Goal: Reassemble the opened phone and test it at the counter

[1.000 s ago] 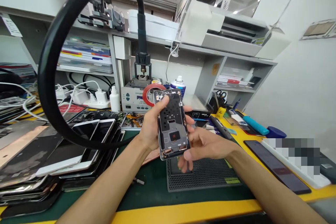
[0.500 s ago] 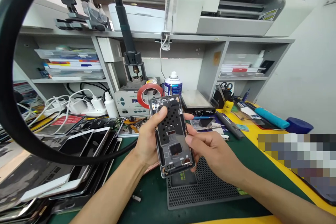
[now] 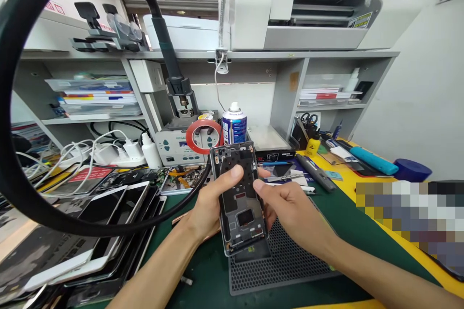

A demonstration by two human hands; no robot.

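Observation:
A phone frame [image 3: 238,210] with a silvery rim and dark inner plates is tilted upright above the bench, its inside facing me. My left hand [image 3: 206,205] is closed round its left side, thumb lying across the inner face and fingertips showing past the right edge. At that right edge my right hand [image 3: 295,210] is closed too, its thumb on the rim and the other fingers partly hidden behind the frame. Below them lies a grey honeycomb-patterned mat [image 3: 286,263] on the green bench surface.
Stacked phone screens [image 3: 119,222] lie at the left under a thick black hose loop [image 3: 108,232]. Behind stand a hot-air station [image 3: 177,147], red tape roll [image 3: 192,144], spray can [image 3: 235,124] and heating plate [image 3: 277,156]. A grey pen-like tool [image 3: 315,174] lies at the right.
The phone frame sits slightly lower and farther right in view. My left thumb has shifted right across its inner face, and my right thumb is a little higher along the edge.

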